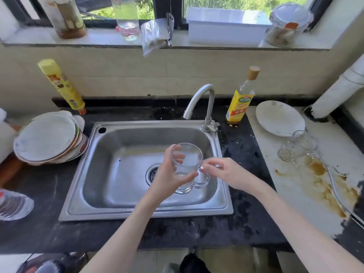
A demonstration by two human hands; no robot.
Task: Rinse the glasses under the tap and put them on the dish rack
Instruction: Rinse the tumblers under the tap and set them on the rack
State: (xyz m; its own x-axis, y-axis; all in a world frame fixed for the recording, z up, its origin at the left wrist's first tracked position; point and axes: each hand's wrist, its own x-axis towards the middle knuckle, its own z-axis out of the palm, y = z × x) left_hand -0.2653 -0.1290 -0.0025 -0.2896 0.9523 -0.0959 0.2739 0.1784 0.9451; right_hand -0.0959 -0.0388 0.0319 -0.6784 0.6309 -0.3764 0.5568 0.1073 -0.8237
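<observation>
far left of the steel sink (pixel 126 210), a stack of plates (pixel 48 139) leans on the dark counter, with a yellow bottle (pixel 62 85) against the wall behind it. no dish rack shows anywhere left of the sink, so i cannot tell where it stands.

over the sink's basin, just right of the drain (pixel 151 174), the left hand (pixel 167 177) grips a clear glass mug (pixel 187 166) around its body, fingers curled behind the wall and thumb across the front. the mug stands nearly upright, mouth tipped slightly toward the camera, long axis close to vertical, handle pointing right. the right hand (pixel 226 172) meets it from that side, thumb and forefinger pinching at the top of the handle, other fingers loosely bent.

the tap (pixel 199 103) rises at the sink's back right corner, spout curving left. its mouth lies beyond and above the mug, a little to the right, and no water is visibly running. likely the mug goes up and back to sit under the spout; the right hand is nearer the tap's lever.

right of the sink, a vinegar bottle (pixel 239 101), a white plate (pixel 279 118) and another glass mug (pixel 297 145) lying on its side on the stained board.
</observation>
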